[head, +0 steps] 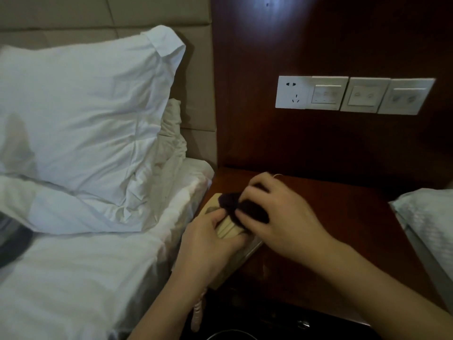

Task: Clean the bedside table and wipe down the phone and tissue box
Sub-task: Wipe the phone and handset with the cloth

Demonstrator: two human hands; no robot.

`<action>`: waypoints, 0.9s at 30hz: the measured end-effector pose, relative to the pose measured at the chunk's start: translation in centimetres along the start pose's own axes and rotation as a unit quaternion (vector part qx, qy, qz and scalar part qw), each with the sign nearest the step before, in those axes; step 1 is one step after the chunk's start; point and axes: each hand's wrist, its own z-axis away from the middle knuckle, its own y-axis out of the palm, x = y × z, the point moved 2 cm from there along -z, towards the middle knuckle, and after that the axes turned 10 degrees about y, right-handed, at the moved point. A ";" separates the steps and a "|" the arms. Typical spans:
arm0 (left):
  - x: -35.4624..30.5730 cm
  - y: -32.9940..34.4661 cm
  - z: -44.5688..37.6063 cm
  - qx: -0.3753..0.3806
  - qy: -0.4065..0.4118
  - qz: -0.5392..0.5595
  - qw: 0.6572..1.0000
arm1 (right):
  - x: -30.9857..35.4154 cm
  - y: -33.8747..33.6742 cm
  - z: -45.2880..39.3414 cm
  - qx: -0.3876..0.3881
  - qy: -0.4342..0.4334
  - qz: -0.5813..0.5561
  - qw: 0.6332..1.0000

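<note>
A beige phone [215, 204] sits at the left edge of the dark wooden bedside table [338, 217]. My left hand [208, 241] grips the phone's handset [229, 229] from the near side. My right hand [282, 212] holds a dark cloth [235, 202] bunched against the top of the phone. A coiled beige cord [197, 312] hangs down below my left wrist. No tissue box shows in this view.
A bed with white sheets [73, 278] and a big white pillow [81, 114] lies close on the left. A row of white sockets and switches [353, 95] is on the wood panel behind. A second white pillow [426, 217] juts in at the right.
</note>
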 end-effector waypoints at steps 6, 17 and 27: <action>0.1 0.2 0.1 0.010 0.008 0.013 1.000 | -4.7 -0.9 -2.0 -0.031 0.102 -0.017 0.994; 1.4 0.1 -0.4 -0.005 -0.009 0.077 0.997 | -2.0 -0.7 -1.5 0.031 0.033 -0.071 0.996; 2.7 0.4 2.7 -0.072 0.021 0.241 0.968 | -2.7 -0.4 -2.2 0.000 0.103 -0.062 0.993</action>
